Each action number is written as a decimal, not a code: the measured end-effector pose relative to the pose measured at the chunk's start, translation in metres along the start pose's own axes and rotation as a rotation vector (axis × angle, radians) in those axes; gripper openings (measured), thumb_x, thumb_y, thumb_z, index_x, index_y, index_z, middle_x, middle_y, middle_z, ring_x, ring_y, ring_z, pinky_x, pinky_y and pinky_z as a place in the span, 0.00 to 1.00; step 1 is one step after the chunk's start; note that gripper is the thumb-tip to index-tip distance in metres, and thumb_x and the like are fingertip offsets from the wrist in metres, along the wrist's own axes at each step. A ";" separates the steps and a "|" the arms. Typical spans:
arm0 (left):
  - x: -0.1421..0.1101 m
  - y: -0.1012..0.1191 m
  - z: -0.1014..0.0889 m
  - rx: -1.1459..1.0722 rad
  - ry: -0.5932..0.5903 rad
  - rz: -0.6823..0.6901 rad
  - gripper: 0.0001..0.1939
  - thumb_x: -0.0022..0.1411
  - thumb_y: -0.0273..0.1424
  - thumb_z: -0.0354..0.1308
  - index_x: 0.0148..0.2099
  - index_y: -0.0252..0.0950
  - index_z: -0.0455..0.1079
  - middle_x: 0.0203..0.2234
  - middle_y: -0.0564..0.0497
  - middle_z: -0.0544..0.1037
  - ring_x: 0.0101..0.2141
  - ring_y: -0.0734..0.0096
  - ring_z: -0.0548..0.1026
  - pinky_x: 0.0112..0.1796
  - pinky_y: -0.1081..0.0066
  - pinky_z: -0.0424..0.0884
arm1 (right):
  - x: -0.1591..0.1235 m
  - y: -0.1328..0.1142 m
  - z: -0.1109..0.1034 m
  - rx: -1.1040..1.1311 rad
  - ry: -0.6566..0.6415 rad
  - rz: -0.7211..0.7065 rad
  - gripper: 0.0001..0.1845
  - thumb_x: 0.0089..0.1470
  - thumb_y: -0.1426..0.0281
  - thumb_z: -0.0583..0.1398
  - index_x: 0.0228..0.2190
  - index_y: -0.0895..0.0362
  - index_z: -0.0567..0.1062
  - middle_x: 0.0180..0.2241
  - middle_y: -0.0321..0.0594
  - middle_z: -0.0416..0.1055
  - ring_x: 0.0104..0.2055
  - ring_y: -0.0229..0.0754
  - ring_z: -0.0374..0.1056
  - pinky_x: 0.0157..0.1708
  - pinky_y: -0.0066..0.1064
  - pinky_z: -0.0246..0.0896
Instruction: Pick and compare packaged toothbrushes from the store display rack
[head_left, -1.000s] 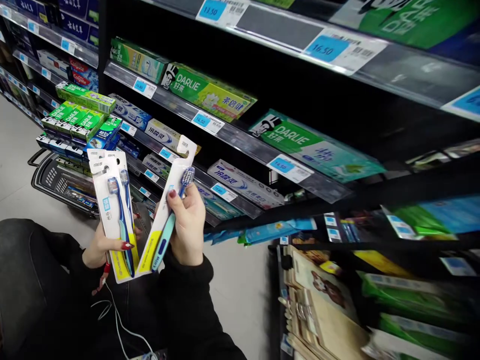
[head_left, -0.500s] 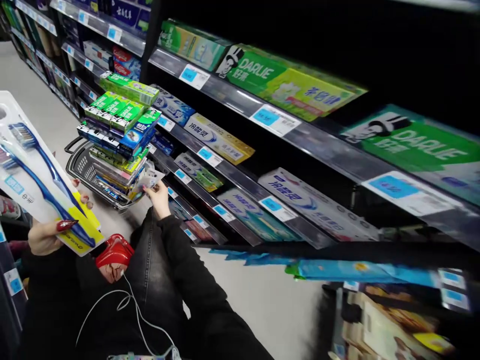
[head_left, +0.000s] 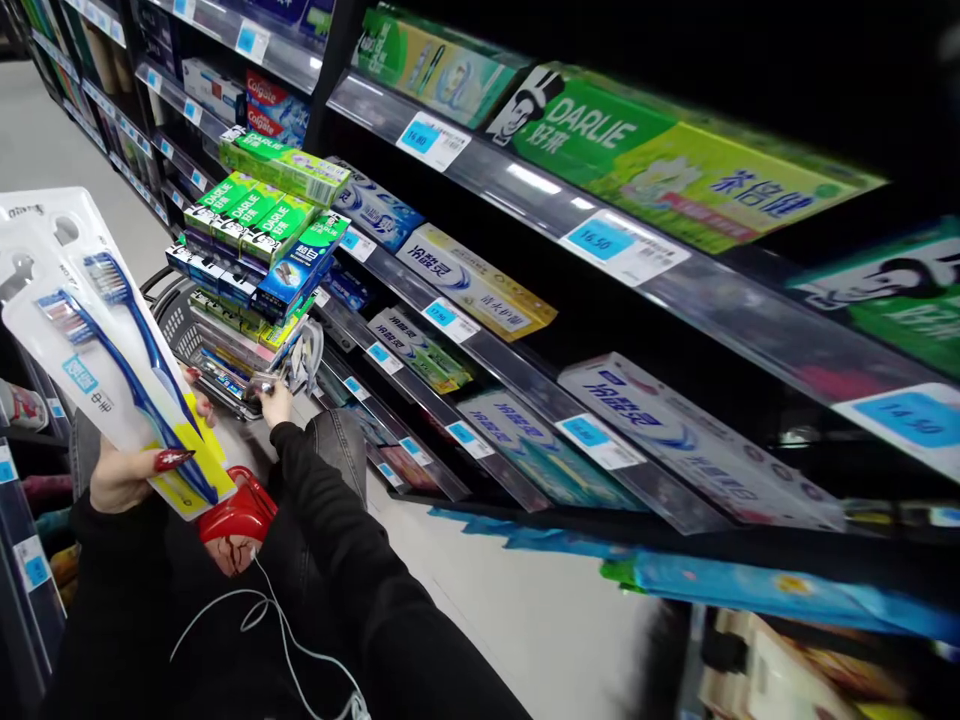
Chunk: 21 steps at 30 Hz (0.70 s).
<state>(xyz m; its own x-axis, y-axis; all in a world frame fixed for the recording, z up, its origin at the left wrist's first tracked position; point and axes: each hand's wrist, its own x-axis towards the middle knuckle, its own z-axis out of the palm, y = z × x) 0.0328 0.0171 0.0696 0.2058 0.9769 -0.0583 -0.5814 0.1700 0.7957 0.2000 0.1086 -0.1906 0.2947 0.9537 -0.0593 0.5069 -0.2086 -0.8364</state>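
My left hand point(head_left: 131, 475) is closed round blister-packed toothbrushes point(head_left: 139, 365), at least two packs overlapping, with blue handles and a yellow lower edge. They tilt up to the left. My right hand point(head_left: 276, 402) reaches forward to the near edge of a grey shopping basket point(head_left: 176, 320); its fingers are closed there, and what they grip is too small to make out. Flat packs point(head_left: 225, 375) lie inside the basket. Stacked high over it are green Darlie toothpaste boxes point(head_left: 247, 215) and blue-and-green ones point(head_left: 300, 265). Clear blister packs point(head_left: 306, 355) stand along its right side.
Shelves with price tags point(head_left: 622, 245) run along the right, holding a long Darlie box point(head_left: 675, 150) and white toothpaste boxes point(head_left: 690, 435). A red case point(head_left: 238, 510) with a white cable point(head_left: 281, 625) hangs at my front. Pale floor point(head_left: 495, 590) shows below the shelves.
My right hand has moved from the basket's right side, where it touched a clear pack, to the near edge. The left hand still holds the toothbrush packs. The view has shifted slightly.
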 end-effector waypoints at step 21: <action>0.006 -0.025 -0.002 0.046 -0.174 -0.200 0.29 0.40 0.23 0.64 0.49 0.30 0.67 0.34 0.43 0.78 0.36 0.54 0.76 0.37 0.58 0.74 | -0.094 -0.136 -0.143 0.516 -0.034 -0.258 0.13 0.55 0.62 0.54 0.38 0.57 0.68 0.33 0.39 0.70 0.34 0.38 0.67 0.37 0.30 0.63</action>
<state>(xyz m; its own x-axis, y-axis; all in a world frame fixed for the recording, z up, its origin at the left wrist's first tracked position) 0.0474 0.0193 0.0484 0.4475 0.8867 -0.1158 -0.4799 0.3474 0.8056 0.2195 0.0158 0.0065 0.1835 0.9679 0.1720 0.0961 0.1565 -0.9830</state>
